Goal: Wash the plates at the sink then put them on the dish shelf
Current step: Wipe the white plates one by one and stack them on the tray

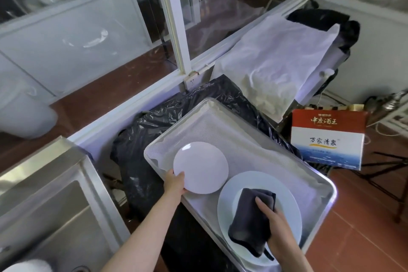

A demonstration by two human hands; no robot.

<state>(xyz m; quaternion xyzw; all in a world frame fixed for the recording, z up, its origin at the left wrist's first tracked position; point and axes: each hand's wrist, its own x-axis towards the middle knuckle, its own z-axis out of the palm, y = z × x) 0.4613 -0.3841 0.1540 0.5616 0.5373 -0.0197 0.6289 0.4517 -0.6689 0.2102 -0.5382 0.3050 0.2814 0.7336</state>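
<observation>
A small white plate [201, 166] hangs over the left part of a metal tray [318, 174] lined with white cloth; my left hand [175, 183] grips its near-left rim. A larger white plate [289, 199] lies in the tray's near half. My right hand [277, 227] presses a dark grey cloth [249, 218] onto that large plate, fingers curled on the cloth. The steel sink [55, 205] is at the lower left, apart from both hands.
The tray rests on something covered in black plastic [141, 139]. A red and white carton [329, 137] stands to the right, with white sheeting [273, 55] behind it. White window frames [176, 28] run along the back. Red floor tiles [364, 238] show at right.
</observation>
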